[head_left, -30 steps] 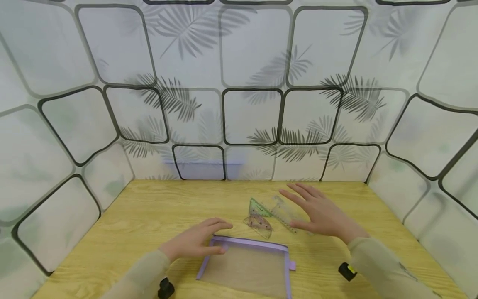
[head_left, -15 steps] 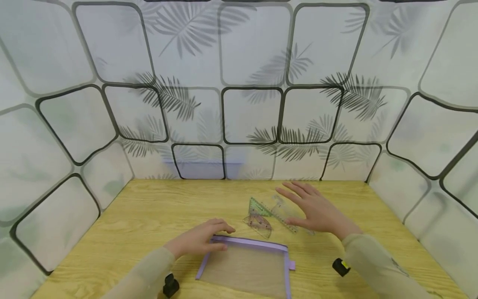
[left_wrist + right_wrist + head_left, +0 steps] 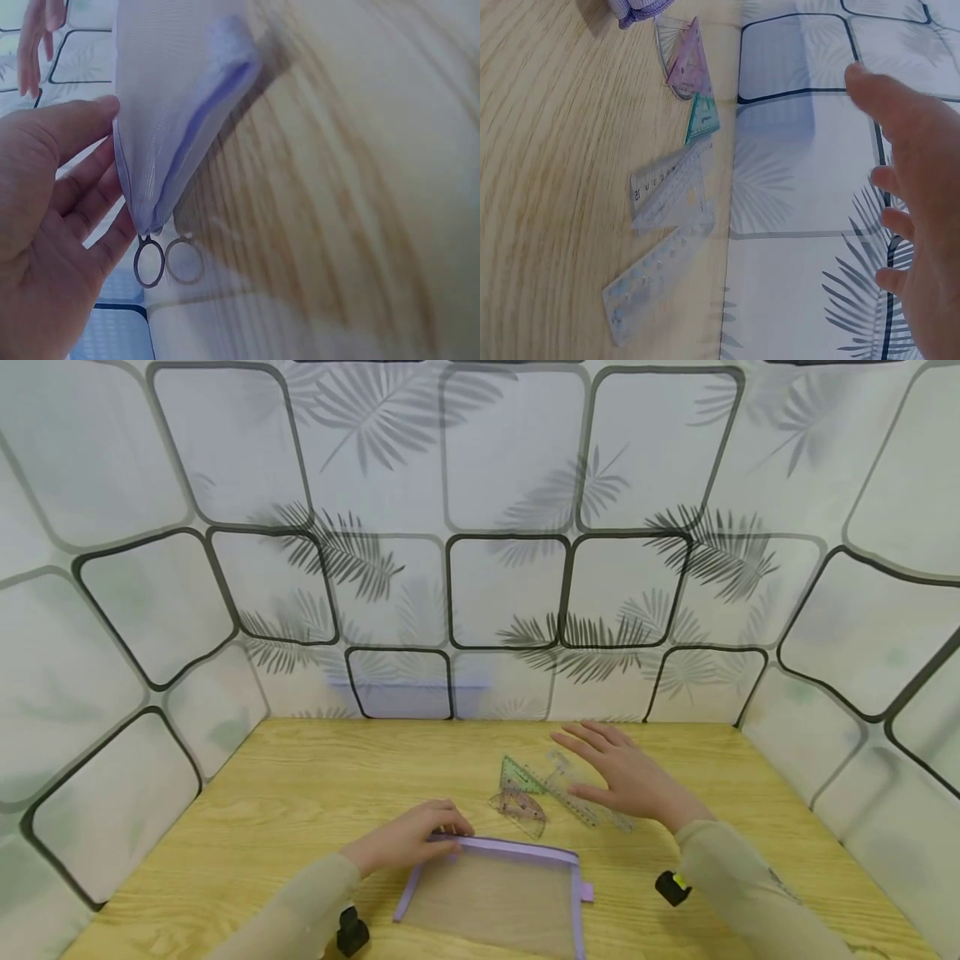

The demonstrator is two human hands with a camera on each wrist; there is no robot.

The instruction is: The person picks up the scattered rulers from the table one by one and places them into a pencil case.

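Observation:
A mesh zip pouch (image 3: 498, 893) with lilac edging lies on the table in front of me. My left hand (image 3: 408, 839) pinches its far left corner, thumb on the near side and fingers behind the edge. A ring zip pull (image 3: 150, 262) hangs at that corner in the left wrist view. My right hand (image 3: 626, 772) hovers over the drawing tools with spread fingers, holding nothing. Below and left of it lie a green set square (image 3: 517, 777), a pink triangle (image 3: 690, 64), a clear protractor (image 3: 662, 45), a clear ruler (image 3: 646, 180) and a clear stencil strip (image 3: 656, 274).
The pale wood table (image 3: 337, 760) ends at a patterned curtain (image 3: 510, 593) at the back, and similar curtains stand at both sides. A lilac tab (image 3: 587, 892) sticks out from the pouch's right side. Black wrist cameras (image 3: 671, 888) hang below both sleeves.
My left hand has moved a little right, and its fingers have curled over the pouch's edge. The right hand has drifted slightly left over the drawing tools. The pouch has stayed in place.

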